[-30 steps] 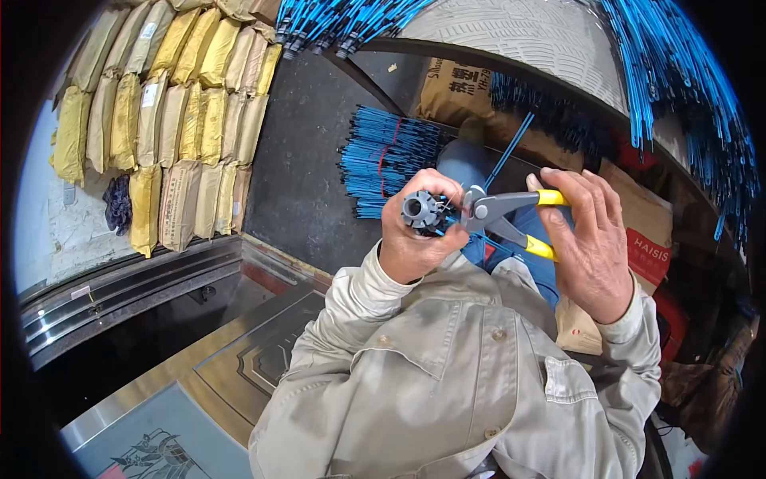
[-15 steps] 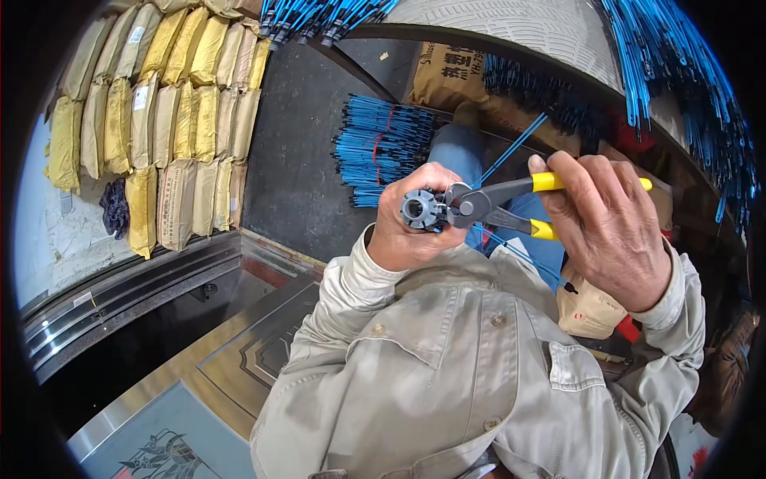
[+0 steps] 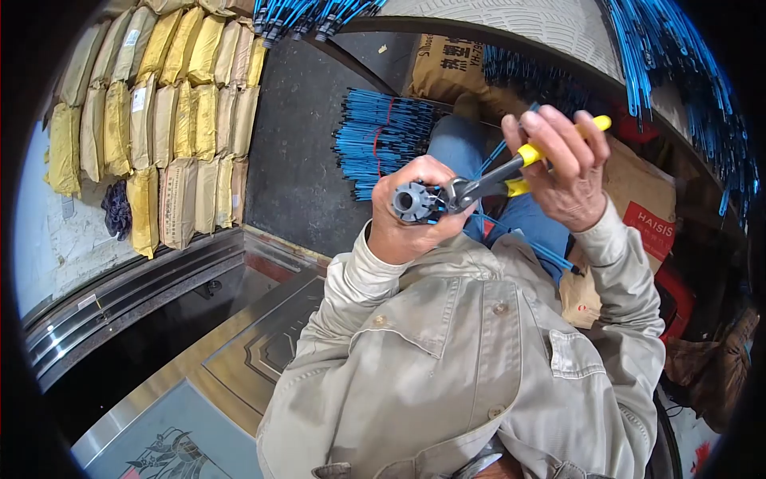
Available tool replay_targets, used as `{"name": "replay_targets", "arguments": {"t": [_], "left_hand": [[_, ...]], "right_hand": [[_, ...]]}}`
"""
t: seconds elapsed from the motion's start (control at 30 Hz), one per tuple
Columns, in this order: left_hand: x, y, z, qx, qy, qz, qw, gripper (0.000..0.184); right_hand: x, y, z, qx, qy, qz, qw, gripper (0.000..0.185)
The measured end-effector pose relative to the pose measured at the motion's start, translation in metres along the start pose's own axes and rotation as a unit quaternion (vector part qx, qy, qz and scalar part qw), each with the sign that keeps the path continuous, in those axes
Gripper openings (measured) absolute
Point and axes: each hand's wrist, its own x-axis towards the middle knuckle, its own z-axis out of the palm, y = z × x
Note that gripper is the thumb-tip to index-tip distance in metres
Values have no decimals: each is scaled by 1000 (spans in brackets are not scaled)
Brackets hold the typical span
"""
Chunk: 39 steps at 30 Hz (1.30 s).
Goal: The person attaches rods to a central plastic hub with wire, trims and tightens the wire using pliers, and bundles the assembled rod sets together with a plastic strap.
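Note:
My left hand (image 3: 399,231) is closed around a grey, round, slotted part (image 3: 413,202) with a hole in its middle. Thin blue cable pieces with black ends stick out behind that hand, one blue cable (image 3: 542,251) lying over the jeans. Yellow-handled pliers (image 3: 495,180) reach across from the right, their jaws up against the side of the slotted part. Around the handles curl the fingers of my right hand (image 3: 568,168). What the jaws grip, if anything, is hidden by the tool head and my left fingers.
A bundle of blue cables (image 3: 375,140) tied with red lies on the dark floor ahead. More blue cables (image 3: 686,88) hang over the shelf edge (image 3: 511,38) above. Wrapped packages (image 3: 152,120) are stacked at left. A brown HAISIS bag (image 3: 626,180) stands at right.
My right hand has moved left and up, tilting the pliers, with the handles now looking closer together. My left hand, with the slotted part, has shifted slightly left.

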Motion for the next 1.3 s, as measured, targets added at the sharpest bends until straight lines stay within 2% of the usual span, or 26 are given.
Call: {"name": "replay_targets", "arguments": {"t": [0.17,0.3,0.43,0.5,0.53,0.6,0.63,0.67,0.7,0.73,0.77,0.87,1.0,1.03,1.07,1.1,1.13,1.17,1.27,1.3], "left_hand": [[2,3,4,8,-7,-29,1000,22],[3,1,3,0,20,-25,999,22],[0,1,1,4,27,-22,999,22],[-1,1,1,3,23,-23,999,22],[-2,2,0,11,16,-25,1000,24],[-2,5,-3,25,0,-26,999,29],[-2,7,-3,22,-3,-30,999,29],[-2,10,-3,18,-32,-37,999,37],[-1,12,-3,14,-62,-44,997,46],[-1,14,-3,9,-91,-49,995,55],[-1,15,-4,5,-94,-50,994,55],[5,14,-11,-13,-196,13,980,66],[0,6,-14,-61,-177,32,982,60],[0,3,-15,-57,-183,35,981,60],[-1,2,-14,-54,-162,36,985,60],[-2,0,-12,-54,-142,36,988,60],[-1,-1,-11,-56,-124,36,990,60],[2,-1,-9,-61,-133,37,989,60],[4,1,-7,-83,-143,18,986,61],[4,0,-10,-84,-148,15,985,61]], "right_hand": [[14,10,5,-114,93,-47,988,48],[11,3,12,-111,115,-28,987,45],[4,1,1,-120,78,-27,989,31],[17,18,-30,-3,-95,-95,991,26],[25,25,-44,58,-180,-127,974,25],[44,34,-64,204,-292,-102,929,34],[52,40,-69,204,-295,-98,928,34],[60,48,-71,330,-471,26,818,37],[66,54,-72,432,-609,150,648,40],[67,56,-75,504,-702,262,430,43],[62,55,-77,503,-701,267,429,43],[36,45,-74,619,-619,286,390,45],[11,29,-64,762,-477,283,335,48],[14,24,-68,763,-472,281,340,48],[18,16,-76,648,-435,208,590,45],[21,8,-86,477,-363,121,791,41],[23,5,-93,263,-267,30,927,38],[22,8,-97,257,-267,37,928,38],[11,22,-107,429,-347,147,821,30],[9,23,-105,428,-346,153,821,30]]}}
